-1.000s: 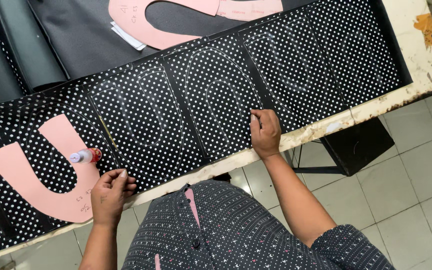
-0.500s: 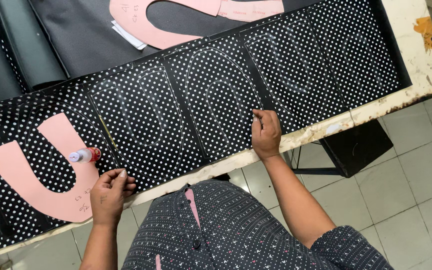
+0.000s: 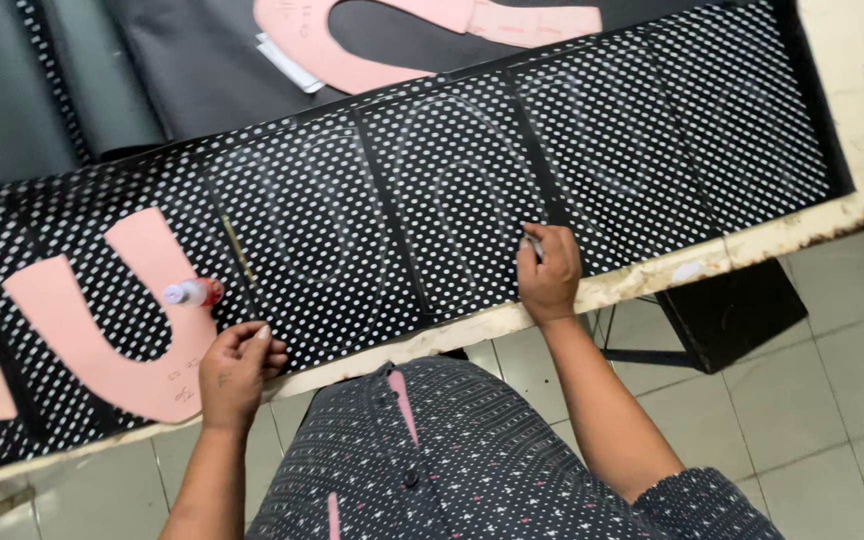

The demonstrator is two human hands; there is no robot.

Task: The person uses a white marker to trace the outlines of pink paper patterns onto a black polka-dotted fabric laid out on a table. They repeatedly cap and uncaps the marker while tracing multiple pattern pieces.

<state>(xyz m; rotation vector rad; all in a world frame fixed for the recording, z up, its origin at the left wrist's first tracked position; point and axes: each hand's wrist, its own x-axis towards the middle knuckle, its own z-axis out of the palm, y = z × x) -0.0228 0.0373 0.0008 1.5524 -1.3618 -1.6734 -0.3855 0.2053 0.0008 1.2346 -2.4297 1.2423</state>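
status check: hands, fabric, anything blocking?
Left hand fingers pinned on pink U-shaped pattern. Right hand closed on a small marker, pressed to dotted black fabric. Small bottle beside left hand, nothing blocking.

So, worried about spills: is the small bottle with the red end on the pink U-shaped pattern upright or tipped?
Tipped: the small bottle lies sideways on the pink pattern.

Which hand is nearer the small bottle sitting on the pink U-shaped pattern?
Left. The left hand rests just below and right of the small bottle, at the pink pattern's edge. The right hand is far off to the right on the dotted fabric.
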